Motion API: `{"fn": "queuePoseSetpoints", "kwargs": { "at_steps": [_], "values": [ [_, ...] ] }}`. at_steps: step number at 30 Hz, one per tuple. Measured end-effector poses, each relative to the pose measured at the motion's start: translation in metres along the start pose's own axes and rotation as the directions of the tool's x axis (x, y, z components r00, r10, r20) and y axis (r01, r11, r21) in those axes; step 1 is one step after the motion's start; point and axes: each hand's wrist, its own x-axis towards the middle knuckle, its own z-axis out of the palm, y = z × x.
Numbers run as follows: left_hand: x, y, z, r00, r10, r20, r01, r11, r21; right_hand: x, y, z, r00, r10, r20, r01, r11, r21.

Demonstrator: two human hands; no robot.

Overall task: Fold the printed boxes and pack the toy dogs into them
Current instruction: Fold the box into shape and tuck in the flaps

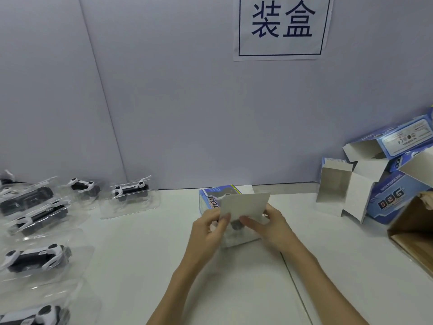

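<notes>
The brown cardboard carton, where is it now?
In the head view, the brown cardboard carton lies at the table's right edge, just below the pile of printed boxes.

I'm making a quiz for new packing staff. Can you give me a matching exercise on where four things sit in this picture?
Things:
1. toy dogs in clear trays
2. box in both hands
3. brown carton
4. paper sign

Places:
A. on the wall, top
B. table's left side
C. right edge
D. centre of table

Pairs: 1-B, 2-D, 3-C, 4-A
</notes>
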Motion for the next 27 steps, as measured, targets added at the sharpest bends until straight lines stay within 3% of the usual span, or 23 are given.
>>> {"fn": "queuePoseSetpoints", "kwargs": {
  "at_steps": [4,7,12,15,17,20,22,24,27],
  "values": [
    [0.001,0.006,0.004,0.998,0.041,0.057,-0.04,0.999,-0.02,0.0,0.0,0.008,0.969,-0.066,-0.237,0.04,0.993,-0.112],
    [0.0,0.005,0.0,0.982,0.175,0.077,-0.179,0.982,0.057,0.0,-0.009,0.008,0.94,-0.1,-0.326,0.072,0.993,-0.096],
    [0.004,0.014,-0.009,0.966,0.141,-0.216,-0.146,0.989,-0.007,-0.008,-0.033,0.005,0.92,-0.294,-0.259,0.298,0.954,-0.027],
    [0.004,0.02,-0.009,0.948,0.175,-0.266,-0.18,0.984,0.006,-0.013,-0.045,0.017,0.86,-0.321,-0.396,0.318,0.945,-0.075],
    [0.001,0.023,-0.006,0.962,0.164,-0.216,-0.169,0.986,-0.004,-0.014,-0.049,0.021,0.809,-0.313,-0.498,0.3,0.948,-0.108],
    [-0.001,0.024,-0.008,0.986,0.164,-0.031,-0.166,0.983,-0.081,-0.013,-0.051,0.01,0.773,-0.243,-0.586,0.241,0.967,-0.082],
    [-0.001,0.023,-0.008,0.967,0.251,0.031,-0.252,0.967,0.023,-0.012,-0.054,-0.001,0.775,-0.148,-0.614,0.196,0.98,0.011],
    [0.001,0.027,-0.005,0.953,0.303,-0.022,-0.299,0.948,0.108,-0.014,-0.057,-0.007,0.79,-0.119,-0.602,0.197,0.978,0.066],
    [0.004,0.028,-0.008,0.937,0.303,-0.172,-0.304,0.952,0.024,-0.015,-0.063,-0.005,0.829,-0.12,-0.546,0.218,0.969,0.118]
  ]
}}
